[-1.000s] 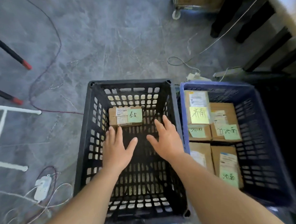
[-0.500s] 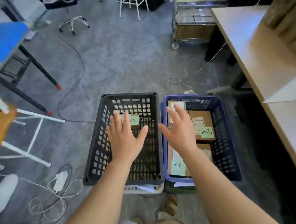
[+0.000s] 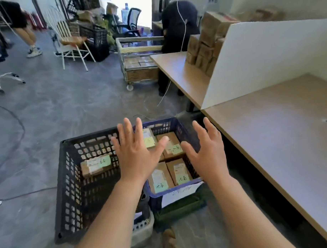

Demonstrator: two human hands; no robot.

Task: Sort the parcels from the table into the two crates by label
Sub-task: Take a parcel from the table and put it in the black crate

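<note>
Left hand (image 3: 136, 156) is held spread flat, nothing gripped, at 3 o'clock of the black crate (image 3: 72, 192); right hand (image 3: 206, 155), equally empty, at 3 o'clock of the blue crate (image 3: 164, 123).

The person's body shows as two bare forearms rising from the lower edge of the frame: the left forearm (image 3: 110, 218) from bottom centre-left and the right forearm (image 3: 241, 210) from bottom right, each uncovered along all of its visible length up to the wrist. The left hand (image 3: 136, 154) and the right hand (image 3: 206, 154), in the middle of the frame, are bare as well, seen from the back. A tan, blurred shape (image 3: 168, 239) at bottom centre, between the arms, may be footwear, but that cannot be told.
</note>
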